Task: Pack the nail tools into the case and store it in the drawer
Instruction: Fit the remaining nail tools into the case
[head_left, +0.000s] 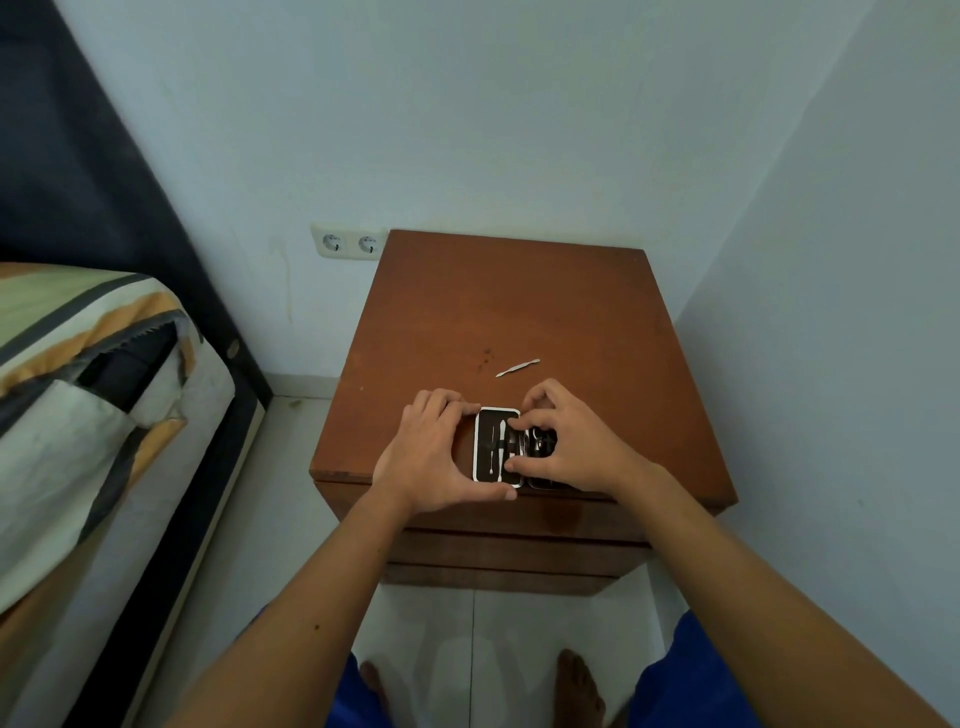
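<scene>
Your left hand (436, 457) braces the small, rigid white-rimmed black case (496, 447), grip wrapped around its edge; your right hand (566, 441) pinches thin metal tools inside (light, slippery) — the slim silver nail tool (518, 367) on the brown wooden tabletop (519, 312) wants a fingertip pinch mid-shaft.

1 head-worn view looks steeply down, close over a brown nightstand (519, 312) facing the wall.

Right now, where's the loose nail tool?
In the head view, the loose nail tool lies on the nightstand top, just beyond the open case, slightly past the right hand, untouched.
</scene>
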